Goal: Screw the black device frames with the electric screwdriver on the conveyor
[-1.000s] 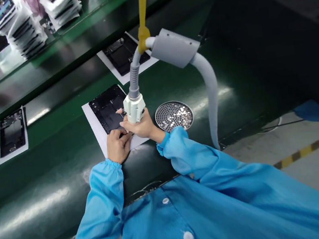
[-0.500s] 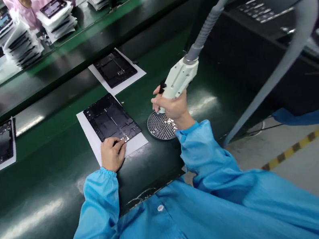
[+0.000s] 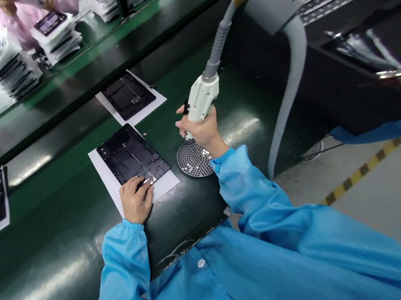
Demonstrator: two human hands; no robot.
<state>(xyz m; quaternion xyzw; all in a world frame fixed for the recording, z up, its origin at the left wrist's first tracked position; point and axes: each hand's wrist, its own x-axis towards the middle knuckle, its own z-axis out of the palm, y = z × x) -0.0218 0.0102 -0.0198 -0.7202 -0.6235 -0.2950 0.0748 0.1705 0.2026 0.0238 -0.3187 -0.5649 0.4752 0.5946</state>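
On the green surface (image 3: 59, 204) in front of us, we are pressing our left hand (image 3: 135, 200) flat, fingers loosely spread, onto the near corner of a black panel (image 3: 131, 155) lying on a white sheet (image 3: 107, 178). The panel is looking flat, dark and rectangular, with ridged compartments and a few small shiny bits at its near edge. Just right of it, we are gripping a pale electric screwdriver (image 3: 200, 100) in our closed right hand (image 3: 200, 130), holding it tilted over a round perforated metal tray (image 3: 190, 162). A grey hose (image 3: 217, 44) is rising from the tool. We are making out no readable writing on any of these.
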